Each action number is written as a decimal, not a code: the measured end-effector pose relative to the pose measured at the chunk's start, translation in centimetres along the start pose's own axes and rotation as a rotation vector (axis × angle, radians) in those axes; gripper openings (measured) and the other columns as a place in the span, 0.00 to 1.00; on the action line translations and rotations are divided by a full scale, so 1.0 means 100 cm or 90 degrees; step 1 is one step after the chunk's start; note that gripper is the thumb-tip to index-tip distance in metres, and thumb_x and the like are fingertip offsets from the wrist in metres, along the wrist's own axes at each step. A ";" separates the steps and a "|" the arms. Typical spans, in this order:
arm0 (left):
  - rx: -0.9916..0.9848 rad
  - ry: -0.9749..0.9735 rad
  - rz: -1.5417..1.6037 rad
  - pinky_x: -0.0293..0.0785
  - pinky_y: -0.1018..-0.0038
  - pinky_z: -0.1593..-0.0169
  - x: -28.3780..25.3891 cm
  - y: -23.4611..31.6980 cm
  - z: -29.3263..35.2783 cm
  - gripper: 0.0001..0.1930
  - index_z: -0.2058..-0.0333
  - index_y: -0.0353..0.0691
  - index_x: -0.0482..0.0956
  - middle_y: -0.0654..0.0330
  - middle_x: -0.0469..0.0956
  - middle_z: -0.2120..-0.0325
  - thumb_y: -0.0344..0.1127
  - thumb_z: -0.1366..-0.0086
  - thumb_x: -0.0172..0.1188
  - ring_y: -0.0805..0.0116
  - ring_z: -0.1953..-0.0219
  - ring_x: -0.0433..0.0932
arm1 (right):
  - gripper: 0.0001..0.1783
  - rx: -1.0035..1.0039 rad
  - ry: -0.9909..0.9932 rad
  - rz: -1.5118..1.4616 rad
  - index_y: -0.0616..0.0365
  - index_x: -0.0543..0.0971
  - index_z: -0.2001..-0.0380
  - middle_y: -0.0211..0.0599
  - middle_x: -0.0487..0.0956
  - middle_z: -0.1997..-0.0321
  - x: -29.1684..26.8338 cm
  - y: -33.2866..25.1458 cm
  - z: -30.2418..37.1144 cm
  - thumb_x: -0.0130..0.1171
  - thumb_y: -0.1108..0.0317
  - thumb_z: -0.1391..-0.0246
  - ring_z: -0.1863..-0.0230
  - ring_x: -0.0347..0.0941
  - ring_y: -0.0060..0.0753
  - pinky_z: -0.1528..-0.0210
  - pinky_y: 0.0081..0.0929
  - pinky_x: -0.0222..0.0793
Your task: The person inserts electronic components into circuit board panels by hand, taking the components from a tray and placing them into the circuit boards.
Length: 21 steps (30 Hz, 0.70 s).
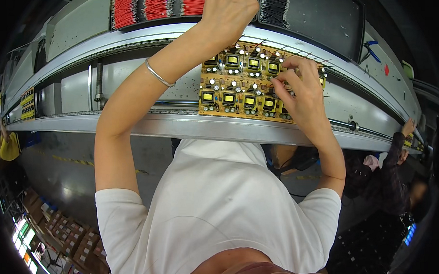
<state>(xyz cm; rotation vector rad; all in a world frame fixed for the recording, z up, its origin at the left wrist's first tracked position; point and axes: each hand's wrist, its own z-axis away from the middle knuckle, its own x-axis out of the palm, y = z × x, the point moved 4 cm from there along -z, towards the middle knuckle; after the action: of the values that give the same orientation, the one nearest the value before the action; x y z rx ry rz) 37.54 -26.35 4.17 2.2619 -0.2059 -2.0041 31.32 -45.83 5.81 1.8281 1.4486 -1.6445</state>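
A panel of yellow-brown circuit boards (225,79) lies across the rails, carrying several transformers with yellow tops and small round capacitors. Thin dark wires (307,55) stick out past its far edge. Over the panel's right part is my right hand (303,89), thumb and forefinger brought together low above the components; whatever is between them is too small to make out. My left hand (231,14) reaches to the wire tray at the top, curled between the red wires (159,3) and the black wires (274,9). The picture's edge and the hand itself hide most of its fingers.
Metal conveyor rails (181,126) run left to right before me. The dark tray (325,24) holding the wires stands beyond them. Blue-handled pliers (372,50) lie at the far right. Another board panel (28,104) sits at far left. A co-worker's hand (409,126) is at right.
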 end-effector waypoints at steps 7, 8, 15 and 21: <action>0.044 0.061 -0.044 0.73 0.64 0.63 0.006 -0.003 -0.001 0.04 0.72 0.34 0.77 0.47 0.74 0.72 0.28 0.43 0.55 0.53 0.67 0.72 | 0.05 -0.005 -0.022 0.016 0.64 0.80 0.74 0.37 0.76 0.55 -0.009 0.000 -0.006 0.66 0.75 0.50 0.57 0.69 0.35 0.56 0.28 0.67; 0.047 0.045 -0.023 0.73 0.64 0.64 0.006 -0.004 -0.001 0.04 0.72 0.34 0.77 0.47 0.74 0.71 0.28 0.43 0.55 0.53 0.66 0.72 | 0.06 -0.004 -0.013 0.018 0.64 0.80 0.74 0.37 0.76 0.56 -0.012 0.001 -0.009 0.66 0.73 0.49 0.58 0.69 0.35 0.57 0.28 0.68; 0.053 0.097 0.035 0.74 0.65 0.63 0.002 -0.007 0.006 0.05 0.71 0.34 0.77 0.47 0.74 0.70 0.30 0.42 0.55 0.54 0.66 0.72 | 0.06 -0.057 0.073 0.071 0.61 0.82 0.69 0.34 0.76 0.60 -0.021 0.018 -0.056 0.64 0.70 0.45 0.63 0.70 0.31 0.62 0.27 0.69; 0.023 0.125 0.192 0.74 0.64 0.64 -0.018 -0.004 0.019 0.04 0.70 0.35 0.75 0.49 0.74 0.71 0.29 0.43 0.56 0.54 0.67 0.73 | 0.07 -0.052 0.027 0.203 0.58 0.81 0.61 0.32 0.76 0.61 0.006 0.046 -0.099 0.62 0.72 0.43 0.63 0.71 0.35 0.59 0.29 0.69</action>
<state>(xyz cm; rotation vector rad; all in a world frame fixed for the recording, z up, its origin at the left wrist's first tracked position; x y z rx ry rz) 35.41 -25.67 5.64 2.2686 -0.5321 -1.6319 40.68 -40.14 6.56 1.9394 1.1483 -1.3791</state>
